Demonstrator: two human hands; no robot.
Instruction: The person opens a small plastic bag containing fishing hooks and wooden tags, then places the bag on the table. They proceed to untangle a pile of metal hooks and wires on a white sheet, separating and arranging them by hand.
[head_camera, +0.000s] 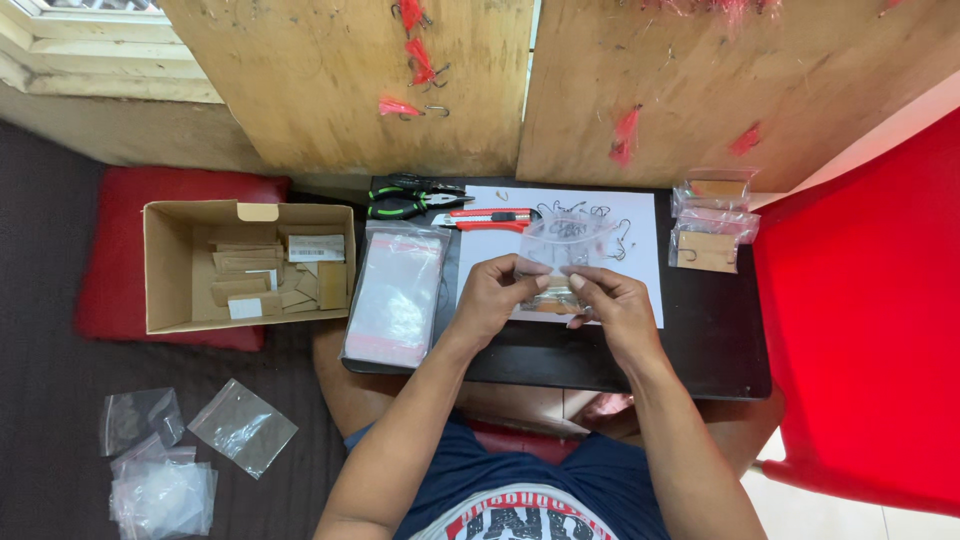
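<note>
Left hand (492, 296): closed in a pinch on the left top corner of a small clear bag (562, 250), thumb and fingers pressed onto the plastic.
Right hand (612, 303): likewise pinched on the bag's right top corner, fingers curled.
Small clear bag: held up between both hands over the middle of the board, its mouth toward the person; something pale is seen inside, too blurred to tell.
White sheet (640, 250): laid flat under the hands; loose metal hooks (590, 215) are scattered on its far part.
Black board (720, 340): rested across the person's lap as the work surface.
Stack of clear bags (395, 290): laid on the board's left edge, just beside the left hand.
Tools: a red utility knife (488, 219) and green-handled pliers (410, 203) are placed at the far edge.
Packed bags (712, 225): piled on the far right of the board, cardboard pieces inside.
Cardboard box (170, 265): set on a red cushion (110, 290) to the left, holding cardboard slips.
Floor (60, 400): dark; loose empty bags (180, 450) are strewn near left.
Far side: plywood panels (330, 90) are leaned upright, red feathered hooks (415, 50) stuck on them.
Right: a red chair (870, 320) is seen.
</note>
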